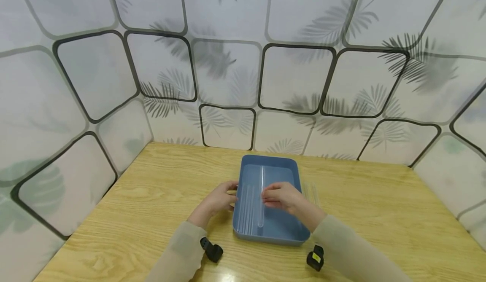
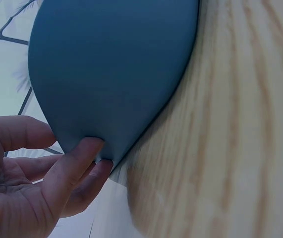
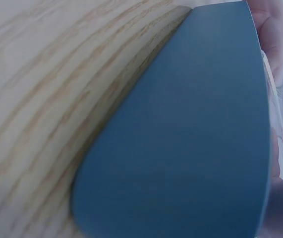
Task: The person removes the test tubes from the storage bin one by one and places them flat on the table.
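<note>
Right hand pinches clear test tube over blue tray; further tubes at 8 o'clock. Left hand, fingers loosely spread, touches 9-o'clock wall.

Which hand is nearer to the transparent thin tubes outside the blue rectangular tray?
Right hand, over the tray, left of those tubes; the left hand touches the tray's left wall.

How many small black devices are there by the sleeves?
2: a small black device beside the left beige fabric sleeve, and another black device beside the right beige sleeve.
</note>
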A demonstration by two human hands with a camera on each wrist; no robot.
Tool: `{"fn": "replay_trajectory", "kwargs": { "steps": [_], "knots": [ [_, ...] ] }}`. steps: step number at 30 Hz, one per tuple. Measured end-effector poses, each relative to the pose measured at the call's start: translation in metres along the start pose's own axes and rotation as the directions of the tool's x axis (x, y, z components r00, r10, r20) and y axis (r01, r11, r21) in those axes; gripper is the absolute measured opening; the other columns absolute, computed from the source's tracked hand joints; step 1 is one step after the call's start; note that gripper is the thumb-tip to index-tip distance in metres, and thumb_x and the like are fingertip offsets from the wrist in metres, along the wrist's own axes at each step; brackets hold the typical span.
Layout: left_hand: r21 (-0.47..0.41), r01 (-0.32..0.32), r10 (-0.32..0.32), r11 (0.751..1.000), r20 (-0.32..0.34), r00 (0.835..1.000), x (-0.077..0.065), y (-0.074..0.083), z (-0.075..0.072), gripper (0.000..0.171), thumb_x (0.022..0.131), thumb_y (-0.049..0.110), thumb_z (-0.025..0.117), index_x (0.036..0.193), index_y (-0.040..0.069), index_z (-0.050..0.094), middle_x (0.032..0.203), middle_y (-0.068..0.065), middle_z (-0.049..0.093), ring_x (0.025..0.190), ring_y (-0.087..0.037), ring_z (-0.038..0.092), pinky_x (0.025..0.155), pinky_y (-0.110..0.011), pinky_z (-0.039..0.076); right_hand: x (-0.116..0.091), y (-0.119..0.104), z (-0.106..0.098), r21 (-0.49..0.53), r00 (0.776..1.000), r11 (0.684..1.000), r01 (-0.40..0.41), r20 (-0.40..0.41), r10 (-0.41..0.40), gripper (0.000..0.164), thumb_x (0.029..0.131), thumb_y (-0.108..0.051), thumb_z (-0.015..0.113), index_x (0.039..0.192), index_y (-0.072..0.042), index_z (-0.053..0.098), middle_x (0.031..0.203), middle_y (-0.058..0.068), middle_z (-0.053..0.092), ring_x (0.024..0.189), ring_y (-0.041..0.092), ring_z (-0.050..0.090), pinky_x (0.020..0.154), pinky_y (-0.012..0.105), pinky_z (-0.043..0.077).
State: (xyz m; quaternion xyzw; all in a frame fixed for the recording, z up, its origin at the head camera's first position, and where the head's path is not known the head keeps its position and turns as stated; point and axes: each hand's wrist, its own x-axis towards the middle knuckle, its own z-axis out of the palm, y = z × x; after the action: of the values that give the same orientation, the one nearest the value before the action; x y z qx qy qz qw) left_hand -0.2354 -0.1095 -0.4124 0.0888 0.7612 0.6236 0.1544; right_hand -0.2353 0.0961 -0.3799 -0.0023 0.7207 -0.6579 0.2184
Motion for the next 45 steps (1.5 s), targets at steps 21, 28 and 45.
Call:
{"fn": "replay_trajectory", "kwargs": {
  "steps": [21, 28, 45],
  "knots": [
    [-0.01, 0.004, -0.003, 1.0, 0.011, 1.0, 0.005, -0.004, -0.001, 0.054, 0.08, -0.01, 0.043, 0.132, -0.006, 0.032, 0.13, -0.025, 0.033, 0.107, -0.034, 0.044, 0.07, -0.04, 0.049, -0.015, 0.001, -0.046, 0.03, 0.999, 0.999, 0.028, 0.03, -0.029, 0.01, 0.083, -0.002, 0.055, 0.091, 0.003, 0.056, 0.076, 0.006, 0.06, 0.071, 0.014, 0.06, 0.071, 0.03, 0.05],
    [-0.002, 0.008, -0.008, 1.0, 0.003, 1.0, 0.004, -0.002, -0.001, 0.055, 0.079, -0.01, 0.043, 0.132, -0.006, 0.031, 0.13, -0.026, 0.033, 0.11, -0.036, 0.043, 0.069, -0.04, 0.049, -0.021, 0.001, -0.06, 0.01, 1.0, 1.0, 0.019, 0.003, -0.019, 0.009, 0.083, -0.003, 0.055, 0.09, 0.003, 0.055, 0.076, 0.005, 0.059, 0.07, 0.012, 0.059, 0.069, 0.028, 0.05],
    [-0.002, 0.014, -0.014, 1.0, 0.001, 1.0, 0.002, -0.001, -0.001, 0.054, 0.08, -0.009, 0.044, 0.132, -0.006, 0.032, 0.13, -0.026, 0.033, 0.11, -0.036, 0.043, 0.071, -0.041, 0.049, -0.035, 0.003, -0.088, 0.044, 0.999, 0.998, 0.037, -0.013, -0.036, 0.009, 0.083, -0.002, 0.054, 0.078, -0.006, 0.06, 0.072, 0.003, 0.059, 0.065, 0.008, 0.059, 0.062, 0.02, 0.049]
  ]
}}
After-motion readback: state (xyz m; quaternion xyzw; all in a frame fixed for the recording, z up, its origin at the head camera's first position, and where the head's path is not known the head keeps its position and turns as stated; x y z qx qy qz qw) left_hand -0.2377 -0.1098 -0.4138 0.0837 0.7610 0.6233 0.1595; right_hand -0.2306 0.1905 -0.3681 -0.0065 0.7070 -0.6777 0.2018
